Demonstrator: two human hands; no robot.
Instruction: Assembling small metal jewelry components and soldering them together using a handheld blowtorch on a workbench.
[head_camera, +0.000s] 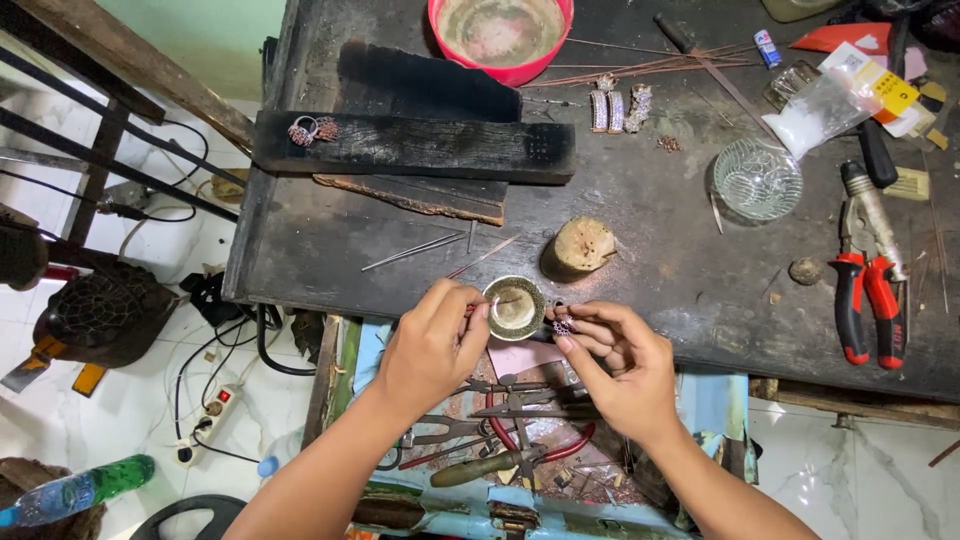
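1. Purple stones stud a small ring (563, 325), pinched in the right hand's (618, 362) fingertips beside a little metal dish (515, 307) at the dark surface's (650, 250) edge.
2. Left hand (432, 345) closed around a thin stick (482, 305), tip at the dish.
3. The ring looks light, stiff, its stones delicate; hold the band.

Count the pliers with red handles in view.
2. One pair of red-handled pliers lies on the dark workbench at right; another red-handled pair sits in the open drawer below the hands, partly covered. More may be hidden there.
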